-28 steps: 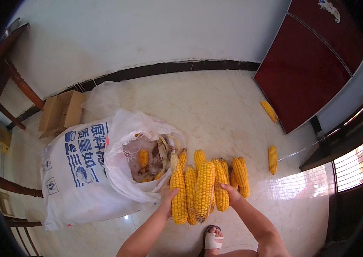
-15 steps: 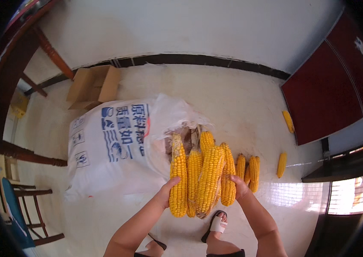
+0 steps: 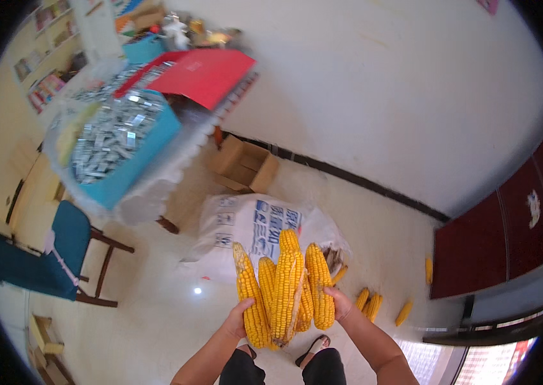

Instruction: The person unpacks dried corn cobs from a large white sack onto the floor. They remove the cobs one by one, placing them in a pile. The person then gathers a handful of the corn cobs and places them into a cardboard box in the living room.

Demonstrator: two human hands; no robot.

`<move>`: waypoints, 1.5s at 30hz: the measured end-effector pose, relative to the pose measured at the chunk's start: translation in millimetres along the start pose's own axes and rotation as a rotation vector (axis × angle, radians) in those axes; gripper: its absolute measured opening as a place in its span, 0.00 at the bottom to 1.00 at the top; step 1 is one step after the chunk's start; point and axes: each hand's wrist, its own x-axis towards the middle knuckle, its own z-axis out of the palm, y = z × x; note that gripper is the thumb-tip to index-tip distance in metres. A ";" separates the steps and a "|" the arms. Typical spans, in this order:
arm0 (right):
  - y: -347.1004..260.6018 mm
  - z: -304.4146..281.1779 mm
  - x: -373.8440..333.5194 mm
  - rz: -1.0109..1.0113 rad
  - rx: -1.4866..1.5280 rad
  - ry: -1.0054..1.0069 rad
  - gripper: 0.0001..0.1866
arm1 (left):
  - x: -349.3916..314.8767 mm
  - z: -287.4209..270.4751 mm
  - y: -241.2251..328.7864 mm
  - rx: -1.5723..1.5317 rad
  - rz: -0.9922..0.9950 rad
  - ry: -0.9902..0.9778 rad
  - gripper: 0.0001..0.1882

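Note:
A bunch of several yellow corn cobs (image 3: 286,292) is squeezed side by side between my two hands, held up in front of my legs. My left hand (image 3: 239,316) grips the bunch from its left side, thumb on the outer cob. On the opposite side my right hand (image 3: 340,303) presses in with its thumb on the rightmost cob. The fingers under the bunch are mostly hidden. Behind the cobs a white woven sack (image 3: 229,221) with blue print lies on the floor, its open mouth to the right, with one cob beside the mouth.
More cobs (image 3: 373,307) lie on the floor at right, near a dark red cabinet (image 3: 476,237). An open cardboard box (image 3: 246,168) stands behind the sack. At left are a cloth-covered table with a blue box (image 3: 127,151) of small shiny pieces and a teal chair (image 3: 69,240).
My view has swung left and up, bringing the table and teal chair into sight. The sack now appears farther off. Both hands still hold the corn cobs.

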 end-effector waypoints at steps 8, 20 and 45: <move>-23.0 239.4 -45.0 0.232 -0.237 -0.038 0.30 | -201.5 70.8 72.5 -0.172 0.283 -0.010 0.33; 135.1 489.4 -32.2 0.511 -0.505 -0.303 0.28 | -474.2 3.5 103.2 -0.367 0.707 0.132 0.33; 732.7 945.5 50.9 1.276 -0.818 -0.945 0.28 | -983.2 -281.7 176.8 -0.714 1.465 0.584 0.32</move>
